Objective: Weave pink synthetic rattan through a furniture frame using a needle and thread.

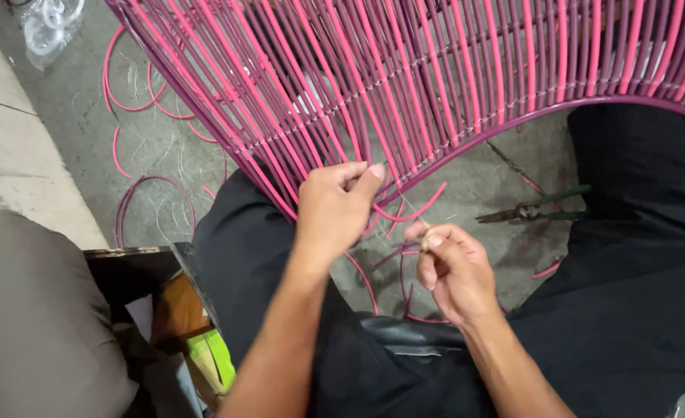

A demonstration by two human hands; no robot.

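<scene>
At the far left, a grey cushion-like shape (32, 325) is filling the lower corner, with a pale concrete ledge (17, 147) running above it. Just beside it, a dark wooden stool or box (145, 271) is showing a green packet (214, 360) at its lower edge. On the concrete floor (156, 147), loose pink cord offcuts (137, 205) are lying in loops.

Moving toward the middle, the woven frame (435, 70) of pink and purple cords is arching across the top, its purple rim (505, 128) curving over the person's black-trousered lap (265, 255). The left hand (334, 209) is reaching up to the rim, thumb and fingers pressed together on strands at the weave's lower edge. The right hand (454, 271) is sitting lower and slightly right, fingers curled, pinching a thin pale thread (420, 241) near a loose pink cord end (416, 209).

Farther right, a pair of green-handled pliers (536, 210) is lying on the floor between the knees, well apart from both hands.
</scene>
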